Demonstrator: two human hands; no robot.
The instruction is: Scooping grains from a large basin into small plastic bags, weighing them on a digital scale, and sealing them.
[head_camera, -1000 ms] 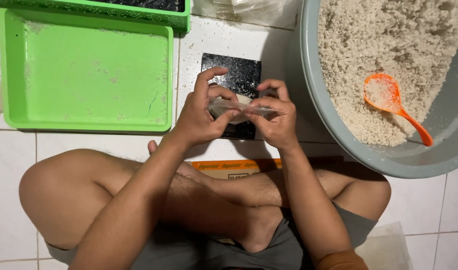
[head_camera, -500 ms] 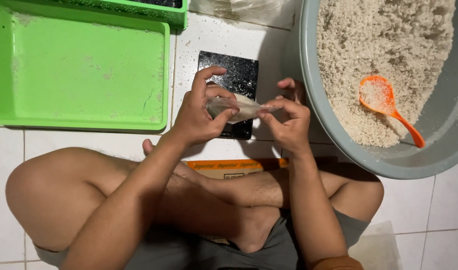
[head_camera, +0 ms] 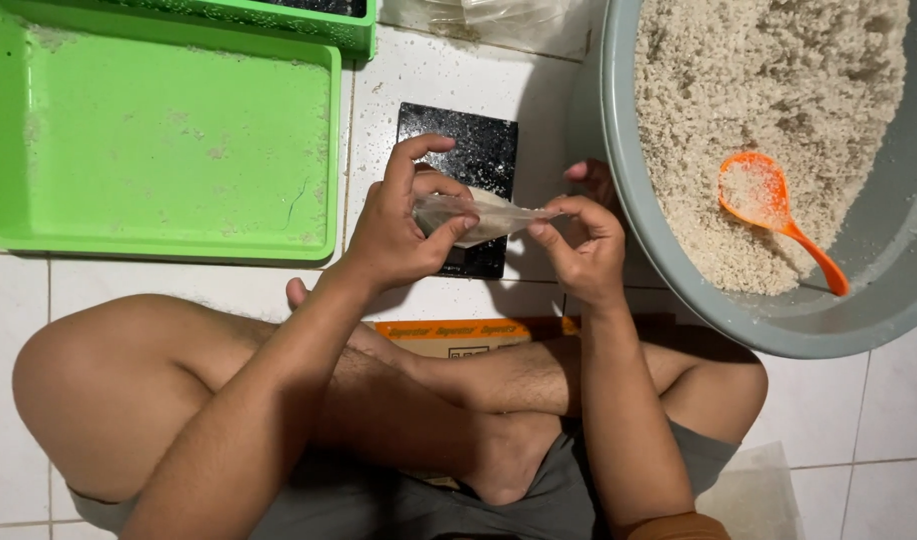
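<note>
Domestic floor workspace, probably a home used for small-scale food packing. I sit cross-legged on white floor tiles (head_camera: 884, 420), beside a grey basin (head_camera: 679, 290) of pale grain with an orange scoop (head_camera: 774, 210), and green plastic trays (head_camera: 159, 140).
</note>
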